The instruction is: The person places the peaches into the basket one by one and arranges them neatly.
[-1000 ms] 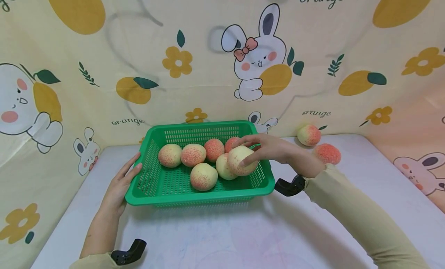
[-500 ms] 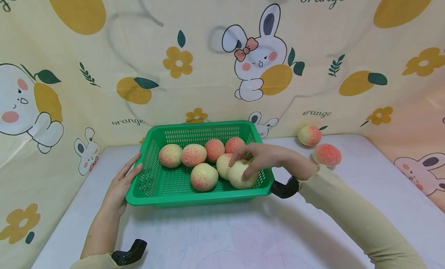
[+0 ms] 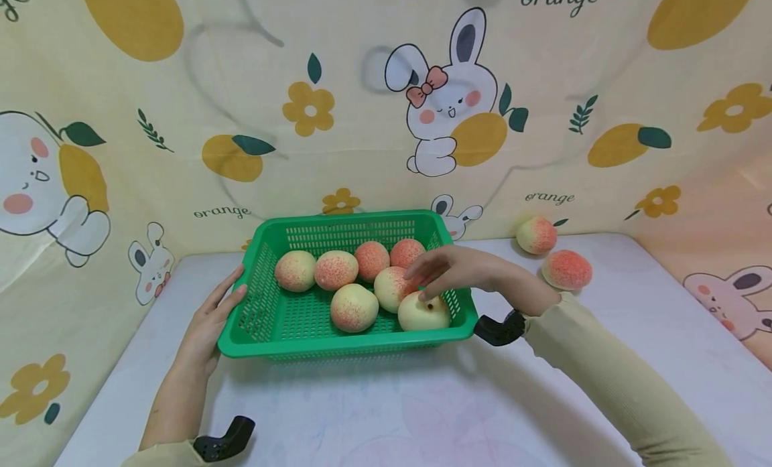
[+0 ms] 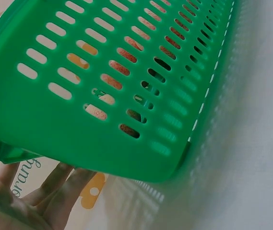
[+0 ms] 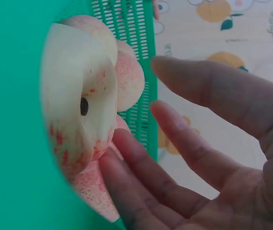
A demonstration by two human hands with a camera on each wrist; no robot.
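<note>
A green plastic basket (image 3: 283,350) holds several peaches, yellowish with red speckles. My left hand (image 3: 202,323) rests against the basket's left side, its visible fingers fairly straight along the rim; in the left wrist view, some fingertips are hidden by the basket. Over the basket's right end hovers my right hand (image 3: 461,269), fingers spread and loosely bent. Just below it, a pale peach (image 3: 424,313) sits in the front right corner, its dark stem hollow facing up. From the head view I cannot tell whether a fingertip still touches it. Beside it lies another peach (image 3: 393,287).
Two more peaches lie outside the basket at the back right: a yellow-red one (image 3: 536,235) and a redder one (image 3: 567,269). The white tabletop (image 3: 386,413) meets a patterned cloth backdrop (image 3: 362,118) behind the basket.
My right hand has lowered the pale peach into the front right corner and let go, its fingers now loosened above it. The neighbouring peach is more visible. My left hand stays put.
</note>
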